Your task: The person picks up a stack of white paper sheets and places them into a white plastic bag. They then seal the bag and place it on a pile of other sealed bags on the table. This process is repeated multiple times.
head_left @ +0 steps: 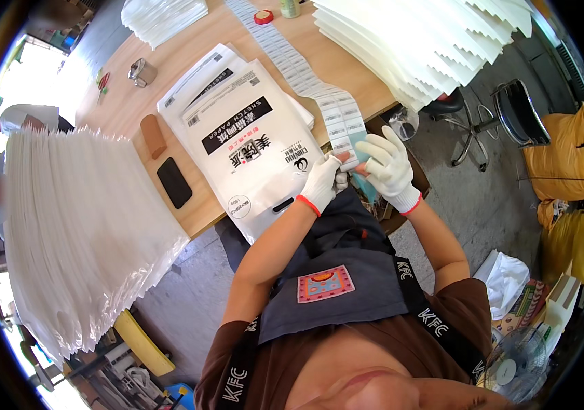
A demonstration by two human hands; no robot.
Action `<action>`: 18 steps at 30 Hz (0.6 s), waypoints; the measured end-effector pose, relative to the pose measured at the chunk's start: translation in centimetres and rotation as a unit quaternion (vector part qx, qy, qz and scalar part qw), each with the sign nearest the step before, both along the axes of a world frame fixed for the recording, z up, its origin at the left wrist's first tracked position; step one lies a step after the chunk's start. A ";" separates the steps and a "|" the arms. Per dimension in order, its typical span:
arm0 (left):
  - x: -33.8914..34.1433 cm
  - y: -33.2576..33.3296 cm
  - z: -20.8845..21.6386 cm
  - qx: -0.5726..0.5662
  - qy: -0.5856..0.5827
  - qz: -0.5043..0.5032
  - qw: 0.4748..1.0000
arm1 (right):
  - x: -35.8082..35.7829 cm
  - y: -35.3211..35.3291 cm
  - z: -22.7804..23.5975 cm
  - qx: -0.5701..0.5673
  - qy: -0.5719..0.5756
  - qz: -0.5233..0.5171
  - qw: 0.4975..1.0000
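Head view: looked down over a dark apron (336,309) with a colourful patch (324,284), nearest of all. To the left, took in a tall stack of white sheets (80,225). At the near edge of a wooden table (124,109), found the left hand (320,183), white-gloved with a bare fingertip showing, curled closely on the near end of the label strip (299,72). Just right of it, found the right hand (389,164), gloved likewise, fingers loosely parted, one bare tip close by the strip's end; could not tell a pinch there from mere nearness.

Judged the strip light, thin and bendy, probably tacky beneath the labels and easy to crease; best taken by its side edges near the end, with bare skin rather than glove fabric.

Left of the strip, saw a printed white bag (237,178) lying flat, overlapping others. Judged it smooth, slippery and rather floppy; best gripped at the dark slot handle (283,204) in its near end.

Farther left, noted a black phone (174,183), then a brown block (153,137), then a metal container (141,72). At the far side, noted a red roll (263,17) beside the strip, with a fanned white pile (415,41) to the right.
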State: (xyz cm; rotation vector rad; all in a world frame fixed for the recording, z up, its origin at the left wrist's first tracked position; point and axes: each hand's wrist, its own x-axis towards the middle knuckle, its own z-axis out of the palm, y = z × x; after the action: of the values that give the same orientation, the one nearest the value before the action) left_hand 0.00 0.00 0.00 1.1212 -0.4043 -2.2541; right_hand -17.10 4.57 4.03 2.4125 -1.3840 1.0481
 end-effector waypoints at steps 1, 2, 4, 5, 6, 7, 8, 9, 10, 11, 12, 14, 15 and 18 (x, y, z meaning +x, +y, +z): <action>-0.2 0.0 -0.2 -0.016 0.002 -0.004 1.000 | 0.2 0.0 0.1 0.018 -0.023 -0.029 0.999; -0.5 0.0 -0.3 -0.032 0.005 -0.007 0.999 | 0.3 0.0 0.2 0.035 -0.045 -0.058 0.997; -0.5 0.2 -0.5 -0.043 0.022 0.006 0.999 | 0.4 -0.2 0.3 0.051 -0.036 -0.050 0.997; -0.1 0.1 -0.7 -0.043 0.038 0.017 0.998 | 0.8 -0.5 0.6 0.052 -0.023 -0.034 0.998; 0.3 0.1 -0.8 -0.043 0.055 0.028 0.997 | 1.1 -0.6 0.7 0.052 -0.010 -0.019 0.998; 0.4 0.2 -0.7 -0.030 0.018 0.044 0.998 | 1.0 -0.8 0.7 0.033 0.004 0.001 0.999; 0.3 0.2 -0.6 -0.019 0.015 0.041 0.999 | 0.8 -0.9 0.4 0.013 0.018 0.021 1.000; 0.2 0.1 -0.7 -0.009 0.013 0.038 0.999 | 0.7 -1.0 0.2 -0.006 0.031 0.041 0.999; 0.3 -0.2 -0.6 -0.001 0.008 0.038 0.999 | 0.9 -1.3 0.2 -0.004 0.028 0.030 0.999; 0.3 -0.2 -0.5 -0.012 0.004 0.037 0.999 | 1.2 -1.3 0.1 -0.002 0.025 0.019 1.000; 0.2 -0.2 -0.5 -0.023 0.001 0.037 0.999 | 1.6 -1.2 0.1 0.000 0.021 0.008 1.000; 0.5 0.0 0.0 -0.044 0.008 0.028 0.999 | 2.3 -1.2 0.1 0.002 0.007 -0.022 1.000; 0.7 -0.1 -0.3 -0.054 0.022 0.021 0.998 | 2.0 -1.4 -0.3 -0.003 0.012 -0.012 1.000; 0.8 -0.1 -0.1 -0.036 0.012 0.016 0.999 | 2.3 -1.5 0.3 -0.025 0.019 0.028 0.999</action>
State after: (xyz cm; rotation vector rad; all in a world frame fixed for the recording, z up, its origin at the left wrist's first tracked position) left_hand 0.76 -0.13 -0.10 1.0557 -0.4519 -2.2058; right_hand -14.83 3.09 4.38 2.4358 -1.2686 1.0311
